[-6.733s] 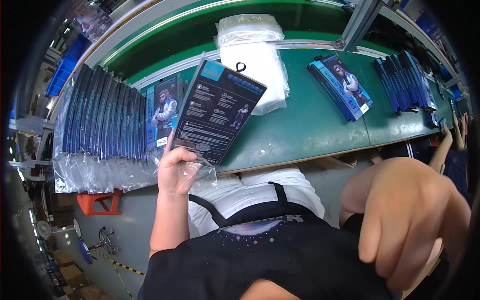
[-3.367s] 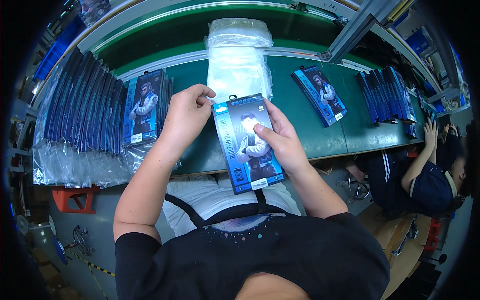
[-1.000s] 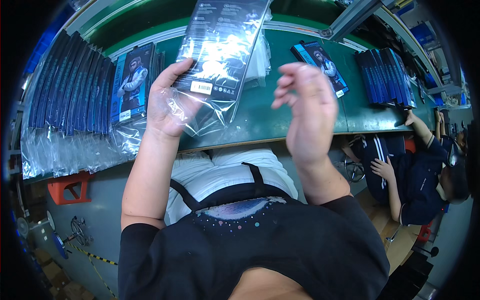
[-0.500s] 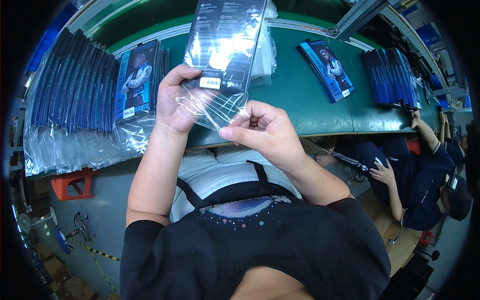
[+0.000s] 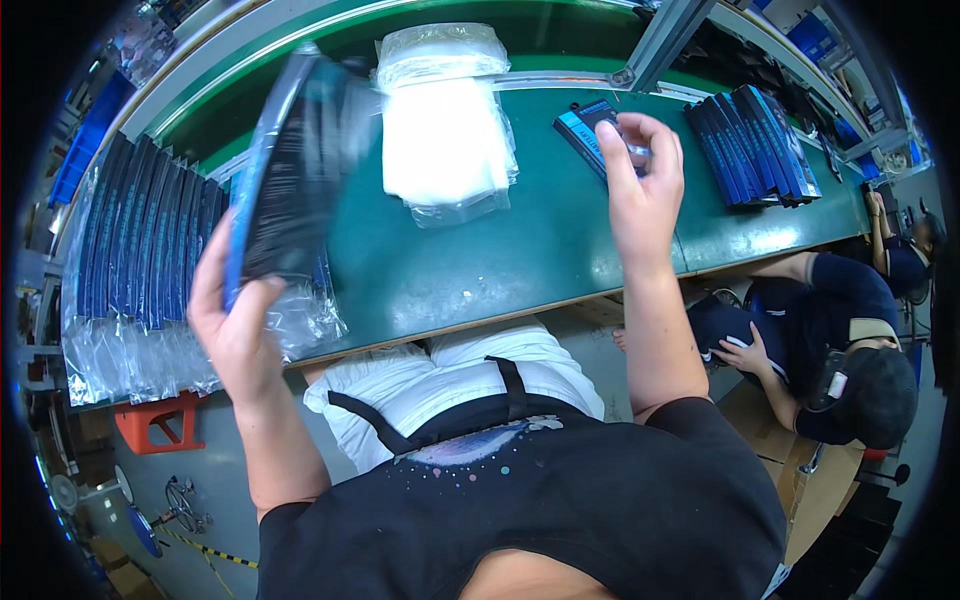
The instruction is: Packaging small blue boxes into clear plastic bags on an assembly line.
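My left hand (image 5: 232, 325) is closed around the lower end of a dark blue flat box (image 5: 290, 185) in a clear plastic bag. The box stands tilted and is smeared by motion, just beside the row of bagged boxes (image 5: 150, 235) at the left. Over at the right, my right hand (image 5: 645, 190) hovers with thumb and fingers curved apart above a single unbagged blue box (image 5: 578, 124) on the table. The hand covers much of that box; whether the fingertips touch it is hard to make out.
A stack of clear plastic bags (image 5: 447, 150) lies at the middle of the green table (image 5: 430, 270). More blue boxes (image 5: 750, 150) lean in a row at the right. A metal post (image 5: 672, 40) rises at the back. A co-worker (image 5: 830, 340) sits at the right; a red stool (image 5: 160, 425) is below left.
My left hand has swung the bagged box left, toward the row. My right hand has let go of the bag's open end and moved right to the single box.
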Demonstrator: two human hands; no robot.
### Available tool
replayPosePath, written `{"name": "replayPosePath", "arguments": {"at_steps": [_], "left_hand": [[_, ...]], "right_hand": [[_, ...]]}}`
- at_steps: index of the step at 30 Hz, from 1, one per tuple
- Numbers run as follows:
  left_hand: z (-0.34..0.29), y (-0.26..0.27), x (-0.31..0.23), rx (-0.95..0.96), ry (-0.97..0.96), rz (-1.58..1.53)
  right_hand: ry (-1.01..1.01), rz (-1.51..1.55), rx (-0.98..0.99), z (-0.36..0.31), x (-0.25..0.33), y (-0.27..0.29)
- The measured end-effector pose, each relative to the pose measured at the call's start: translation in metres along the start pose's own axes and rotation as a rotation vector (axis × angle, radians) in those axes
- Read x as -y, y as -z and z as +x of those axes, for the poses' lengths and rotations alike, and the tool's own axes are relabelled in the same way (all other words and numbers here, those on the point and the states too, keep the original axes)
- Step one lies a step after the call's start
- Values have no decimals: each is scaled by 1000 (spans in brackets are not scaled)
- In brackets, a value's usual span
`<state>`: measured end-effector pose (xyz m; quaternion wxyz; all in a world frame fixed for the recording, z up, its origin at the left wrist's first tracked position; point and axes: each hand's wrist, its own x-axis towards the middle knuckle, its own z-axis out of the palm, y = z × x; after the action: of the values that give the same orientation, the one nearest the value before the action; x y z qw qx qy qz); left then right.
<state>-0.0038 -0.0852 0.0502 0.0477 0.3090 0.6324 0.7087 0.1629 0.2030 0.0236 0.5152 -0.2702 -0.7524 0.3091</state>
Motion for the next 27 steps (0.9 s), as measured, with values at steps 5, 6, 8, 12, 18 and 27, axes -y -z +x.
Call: {"name": "replayPosePath", "arguments": {"at_steps": [5, 6, 8, 12, 18, 27], "left_hand": [[8, 7, 22, 43, -205, 1044], [7, 11, 32, 102, -121, 1319], [9, 11, 38, 46, -172, 1344], [18, -31, 22, 45, -512, 1124], [10, -84, 53, 561, -551, 974], [25, -86, 68, 451, -235, 627]], "right_hand": [[159, -770, 174, 32, -77, 6], [111, -842, 280, 30, -81, 6], [14, -984, 491, 26, -74, 5], [-221, -752, 496, 17, -55, 6], [-367, 177, 209, -18, -18, -2], [-984, 1290, 685, -48, -24, 6]]}}
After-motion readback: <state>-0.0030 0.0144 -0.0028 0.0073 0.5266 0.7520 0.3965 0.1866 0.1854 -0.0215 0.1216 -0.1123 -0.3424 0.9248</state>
